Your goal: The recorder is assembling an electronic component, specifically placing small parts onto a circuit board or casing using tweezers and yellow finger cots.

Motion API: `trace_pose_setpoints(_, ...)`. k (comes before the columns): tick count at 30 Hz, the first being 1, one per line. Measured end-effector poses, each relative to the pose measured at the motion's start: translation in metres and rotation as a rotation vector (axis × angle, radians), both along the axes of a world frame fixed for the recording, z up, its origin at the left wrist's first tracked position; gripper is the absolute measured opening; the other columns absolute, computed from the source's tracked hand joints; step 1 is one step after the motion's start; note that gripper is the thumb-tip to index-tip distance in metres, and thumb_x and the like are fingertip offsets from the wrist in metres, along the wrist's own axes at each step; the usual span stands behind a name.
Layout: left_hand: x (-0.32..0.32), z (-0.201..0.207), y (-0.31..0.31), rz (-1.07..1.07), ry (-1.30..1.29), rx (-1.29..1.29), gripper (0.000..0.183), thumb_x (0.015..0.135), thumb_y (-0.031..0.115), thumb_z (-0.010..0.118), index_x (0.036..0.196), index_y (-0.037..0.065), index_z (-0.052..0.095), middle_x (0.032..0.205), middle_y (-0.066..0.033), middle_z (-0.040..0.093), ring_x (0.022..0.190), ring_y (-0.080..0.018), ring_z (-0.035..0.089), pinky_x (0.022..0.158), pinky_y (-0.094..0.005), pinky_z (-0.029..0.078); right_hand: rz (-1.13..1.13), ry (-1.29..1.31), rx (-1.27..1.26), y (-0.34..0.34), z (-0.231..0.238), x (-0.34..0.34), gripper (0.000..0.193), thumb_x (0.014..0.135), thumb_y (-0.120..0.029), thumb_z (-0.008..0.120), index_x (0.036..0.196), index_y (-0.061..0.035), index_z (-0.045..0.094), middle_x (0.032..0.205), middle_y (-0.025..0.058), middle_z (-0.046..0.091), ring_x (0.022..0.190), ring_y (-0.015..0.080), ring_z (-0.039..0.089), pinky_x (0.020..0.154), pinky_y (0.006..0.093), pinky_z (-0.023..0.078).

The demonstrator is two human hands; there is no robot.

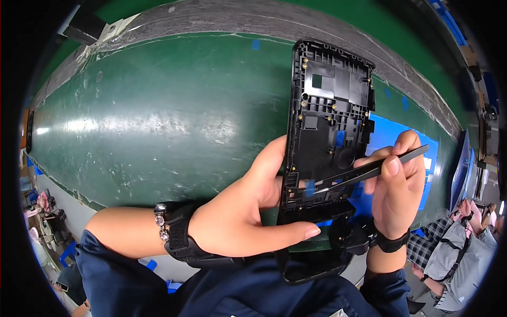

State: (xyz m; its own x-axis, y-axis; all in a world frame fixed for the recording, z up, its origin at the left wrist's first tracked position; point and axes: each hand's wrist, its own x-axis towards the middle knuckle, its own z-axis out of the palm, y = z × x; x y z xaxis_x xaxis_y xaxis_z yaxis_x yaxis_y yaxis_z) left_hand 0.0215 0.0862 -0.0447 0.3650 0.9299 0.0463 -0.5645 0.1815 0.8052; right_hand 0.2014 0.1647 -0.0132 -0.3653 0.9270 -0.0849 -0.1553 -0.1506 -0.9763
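My left hand grips a long black plastic housing by its lower left edge, thumb stretched across below it and fingers behind. The housing is tilted upright, its ribbed inner side with small brass inserts showing. Between thumb and fingers, my right hand pinches black tweezers. Their tips reach over the lower part of the housing, beside a small blue patch; whether they grip it, I cannot tell. A second black frame-like part hangs below the housing, and how it is joined is hidden.
The green work surface has a grey raised border along its far side. A blue sheet lies at the right, partly under my right hand. Another person's grey sleeve shows at the lower right. A dark block stands far left.
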Motion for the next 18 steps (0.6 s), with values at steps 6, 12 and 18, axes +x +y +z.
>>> trace_pose_setpoints(6, 0.003, 0.0, -0.002, 0.004, 0.057, 0.028, 0.089, 0.07, -0.015, 0.055, 0.135, 0.009, -0.002, 0.135, -0.0097, 0.021, 0.123, -0.0217, 0.03, 0.096, -0.0379, 0.032, -0.029, -0.071, 0.052, -0.002, -0.004, 0.001, 0.024, 0.08, -0.009, 0.056, 0.088, -0.0074, 0.034, 0.065, 0.011, 0.056, 0.043, 0.0108, 0.05, 0.044, 0.0173, 0.038)
trace_pose_setpoints(12, 0.004, -0.003, -0.002, 0.0, 0.097, 0.07, 0.09, 0.069, -0.014, 0.056, 0.134, 0.009, -0.002, 0.135, -0.0106, 0.021, 0.124, -0.0233, 0.029, 0.095, -0.0388, 0.032, -0.005, -0.05, 0.033, -0.002, -0.004, 0.002, 0.029, 0.077, 0.001, 0.058, 0.083, -0.0082, 0.031, 0.06, 0.0072, 0.054, 0.042, 0.005, 0.042, 0.045, 0.0199, 0.042)
trace_pose_setpoints(18, 0.007, 0.011, -0.003, 0.02, 0.013, -0.027, 0.078, 0.074, -0.012, 0.05, 0.134, 0.006, 0.003, 0.133, -0.0113, 0.025, 0.118, -0.0228, 0.037, 0.095, -0.0381, 0.032, -0.021, 0.061, 0.032, -0.002, 0.001, 0.006, 0.025, 0.08, -0.004, 0.055, 0.085, -0.0086, 0.031, 0.06, 0.0076, 0.053, 0.046, 0.0097, 0.051, 0.041, 0.0178, 0.039)
